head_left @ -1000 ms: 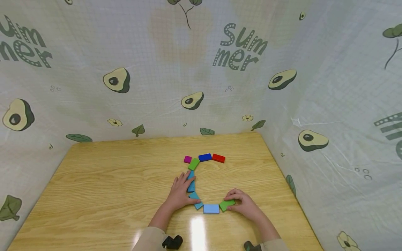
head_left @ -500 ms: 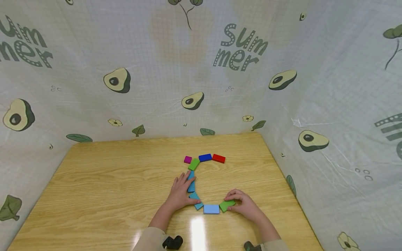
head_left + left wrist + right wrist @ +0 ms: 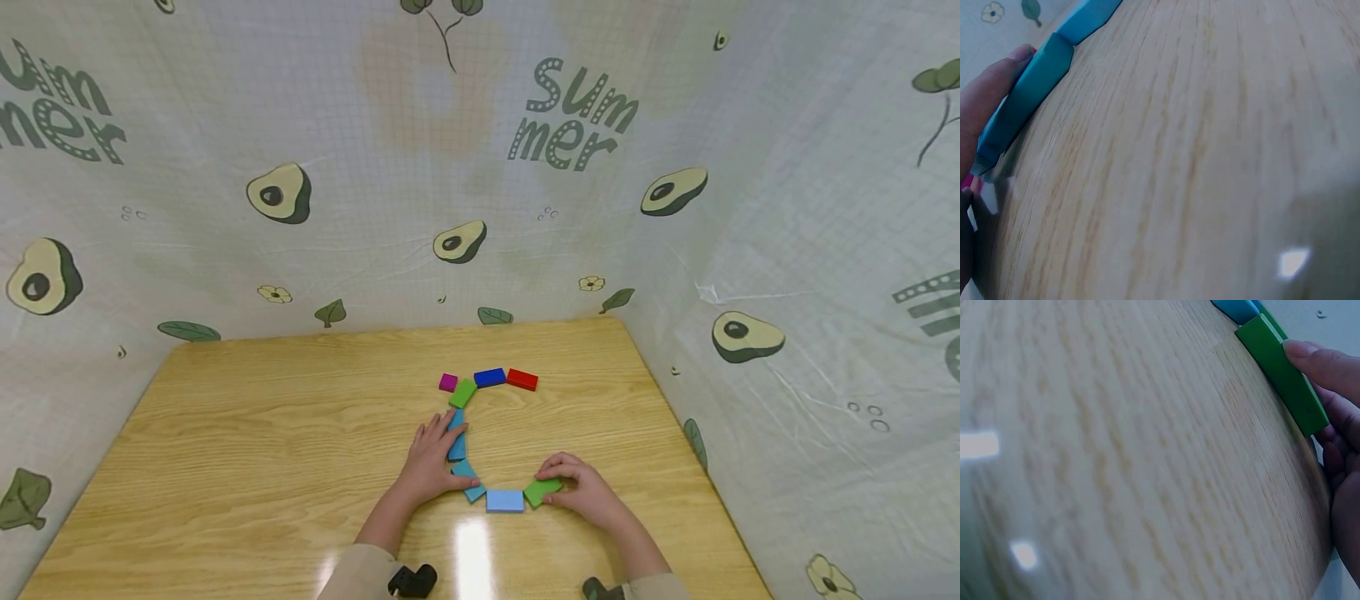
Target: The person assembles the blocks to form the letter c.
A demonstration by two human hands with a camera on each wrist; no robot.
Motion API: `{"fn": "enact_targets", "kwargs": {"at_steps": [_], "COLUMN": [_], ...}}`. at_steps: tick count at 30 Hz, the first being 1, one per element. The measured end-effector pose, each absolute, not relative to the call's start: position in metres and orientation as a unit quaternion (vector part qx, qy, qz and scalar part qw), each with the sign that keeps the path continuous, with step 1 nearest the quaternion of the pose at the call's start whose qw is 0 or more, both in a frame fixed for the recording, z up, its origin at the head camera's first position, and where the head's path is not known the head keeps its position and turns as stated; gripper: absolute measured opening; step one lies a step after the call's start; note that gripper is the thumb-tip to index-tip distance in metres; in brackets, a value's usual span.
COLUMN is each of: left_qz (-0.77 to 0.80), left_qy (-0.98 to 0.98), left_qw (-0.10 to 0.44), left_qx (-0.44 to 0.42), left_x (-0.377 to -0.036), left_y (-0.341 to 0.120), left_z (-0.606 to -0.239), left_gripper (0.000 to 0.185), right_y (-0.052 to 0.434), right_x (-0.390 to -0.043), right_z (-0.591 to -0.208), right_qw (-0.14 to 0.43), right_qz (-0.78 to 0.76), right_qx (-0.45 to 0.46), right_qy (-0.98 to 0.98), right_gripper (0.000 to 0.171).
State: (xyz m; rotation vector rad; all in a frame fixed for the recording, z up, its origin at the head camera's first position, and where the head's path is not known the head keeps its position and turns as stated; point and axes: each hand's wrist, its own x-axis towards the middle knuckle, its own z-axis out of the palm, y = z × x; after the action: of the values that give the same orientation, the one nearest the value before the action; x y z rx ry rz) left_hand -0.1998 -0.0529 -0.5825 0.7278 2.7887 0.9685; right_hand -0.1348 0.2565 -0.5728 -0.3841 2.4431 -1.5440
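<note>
In the head view my right hand (image 3: 581,490) pinches a green block (image 3: 542,491) between thumb and fingers. That green block (image 3: 1285,375) lies flat on the wood in the right wrist view, my thumb on its side. Its left end is close to a light blue block (image 3: 505,501). My left hand (image 3: 429,463) spreads over two blocks: the fingers rest on an upright-lying blue block (image 3: 457,447), and the thumb touches a slanted teal block (image 3: 468,481). In the left wrist view the thumb lies along the teal block (image 3: 1029,94).
Farther back, another green block (image 3: 462,393), a dark blue block (image 3: 490,378) and a red block (image 3: 522,380) continue the curved row. A small magenta block (image 3: 447,382) sits just left of them. Patterned cloth (image 3: 360,275) rises behind the wooden table (image 3: 262,433) and along its right side.
</note>
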Motion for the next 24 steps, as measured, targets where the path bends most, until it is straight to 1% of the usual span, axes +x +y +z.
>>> {"fn": "enact_targets", "kwargs": {"at_steps": [5, 18, 21, 24], "left_qz": [0.321, 0.324, 0.334, 0.356], "left_qy": [0.914, 0.914, 0.911, 0.904], "left_qw": [0.043, 0.046, 0.045, 0.041], "left_qx": [0.244, 0.238, 0.237, 0.232], "left_x": [-0.2, -0.201, -0.2, -0.2], "left_y": [-0.053, -0.054, -0.054, -0.054], "left_z": [-0.582, -0.579, -0.581, -0.581], "left_gripper": [0.098, 0.098, 0.099, 0.097], "right_y": [0.256, 0.257, 0.258, 0.257], "right_x": [-0.136, -0.139, -0.14, -0.144], "right_z": [-0.572, -0.57, -0.566, -0.557], "right_qw": [0.111, 0.109, 0.101, 0.082], "right_qz": [-0.525, -0.531, -0.524, -0.512], "right_qx": [-0.133, -0.13, -0.125, -0.128], "right_qy": [0.833, 0.83, 0.836, 0.845], "right_gripper": [0.032, 0.035, 0.037, 0.037]}}
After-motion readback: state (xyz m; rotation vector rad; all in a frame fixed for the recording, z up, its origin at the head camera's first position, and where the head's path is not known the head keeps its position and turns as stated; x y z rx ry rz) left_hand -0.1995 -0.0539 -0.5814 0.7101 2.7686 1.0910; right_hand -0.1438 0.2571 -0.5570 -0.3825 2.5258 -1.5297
